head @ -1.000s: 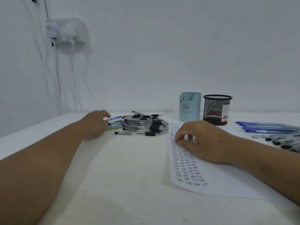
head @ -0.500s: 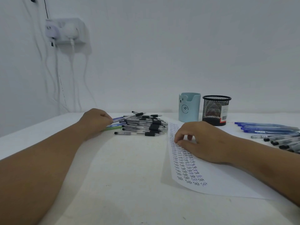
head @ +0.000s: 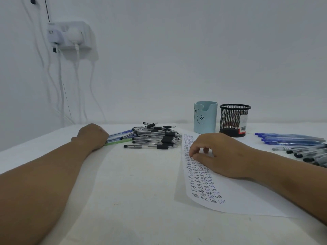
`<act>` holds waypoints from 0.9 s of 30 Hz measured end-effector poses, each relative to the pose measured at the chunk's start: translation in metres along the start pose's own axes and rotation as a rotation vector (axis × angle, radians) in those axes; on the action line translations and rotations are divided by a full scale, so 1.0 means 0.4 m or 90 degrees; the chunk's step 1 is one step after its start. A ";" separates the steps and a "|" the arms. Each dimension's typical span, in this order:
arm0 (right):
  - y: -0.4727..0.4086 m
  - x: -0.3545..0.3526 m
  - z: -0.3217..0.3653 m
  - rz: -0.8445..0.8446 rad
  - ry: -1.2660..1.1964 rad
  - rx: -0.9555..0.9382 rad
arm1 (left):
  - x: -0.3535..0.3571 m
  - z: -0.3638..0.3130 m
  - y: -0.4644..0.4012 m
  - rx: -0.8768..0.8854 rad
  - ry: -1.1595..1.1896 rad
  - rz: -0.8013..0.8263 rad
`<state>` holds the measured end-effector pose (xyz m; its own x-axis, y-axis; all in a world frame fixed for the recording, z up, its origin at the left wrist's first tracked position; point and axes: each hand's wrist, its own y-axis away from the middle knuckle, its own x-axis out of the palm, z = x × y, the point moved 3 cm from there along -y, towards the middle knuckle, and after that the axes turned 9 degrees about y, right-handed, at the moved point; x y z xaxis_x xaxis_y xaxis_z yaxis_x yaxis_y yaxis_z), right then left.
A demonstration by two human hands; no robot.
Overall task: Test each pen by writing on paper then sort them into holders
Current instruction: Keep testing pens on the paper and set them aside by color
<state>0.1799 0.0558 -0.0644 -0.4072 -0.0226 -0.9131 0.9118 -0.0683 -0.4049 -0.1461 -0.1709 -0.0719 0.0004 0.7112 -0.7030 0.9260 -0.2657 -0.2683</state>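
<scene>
Our left hand point(head: 92, 136) lies at the left end of the pile of pens point(head: 155, 137) on the tabletop point(head: 141, 200), fingers curled into a closed grip among the blue pens point(head: 120, 135) at the pile's edge; we cannot tell whether it has one pinched, since the knuckles hide the fingertips. Our right hand point(head: 219, 154) rests on the sheet of paper point(head: 235, 197), loosely curled and holding nothing, steadying the page. A pen here looks light, stiff and smooth, with a clear barrel likely to slip and roll; we judge the black rubber sleeve near the tip the best place to take hold, as it gives friction and puts the fingers ready for writing. Pulling one from a loose heap may drag its neighbours. The paper is thin and would slide without the right hand on it. The word "Test" is written over and over in rows along the sheet's left part, mostly in black, some in blue. The pale blue holder point(head: 205, 117) carries a bear face; the black mesh holder point(head: 234, 120) beside it bears a barcode label too small to read. More pens point(head: 290, 139) lie at the right.
</scene>
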 end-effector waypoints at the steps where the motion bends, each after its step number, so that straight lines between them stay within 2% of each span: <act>1: 0.000 -0.001 0.001 0.000 0.001 0.001 | -0.005 -0.013 0.014 0.002 0.013 -0.016; 7: -0.001 0.001 -0.001 0.010 0.001 0.009 | -0.031 -0.087 0.051 0.048 0.077 -0.135; 13: 0.002 0.000 -0.009 0.013 -0.058 0.072 | -0.044 -0.208 0.140 0.218 0.310 -0.182; 15: 0.005 -0.010 -0.015 -0.021 -0.179 0.153 | -0.023 -0.266 0.193 0.242 0.440 -0.104; 17: 0.004 -0.026 -0.019 -0.073 -0.391 0.249 | 0.012 -0.316 0.248 0.241 0.530 0.028; 21: -0.003 -0.064 -0.019 -0.111 -0.858 0.308 | 0.092 -0.372 0.344 0.248 0.560 0.221; 24: 0.006 -0.084 -0.032 -0.097 -0.972 0.311 | 0.129 -0.395 0.391 0.290 0.503 0.286; 27: 0.013 -0.089 -0.038 -0.060 -0.992 0.320 | 0.142 -0.392 0.412 0.328 0.477 0.279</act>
<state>0.2002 0.0714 -0.0347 -0.3979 -0.9024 0.1655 0.9012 -0.4183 -0.1137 0.0657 -0.0720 -0.0527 0.7027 0.6622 -0.2603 0.5118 -0.7246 -0.4616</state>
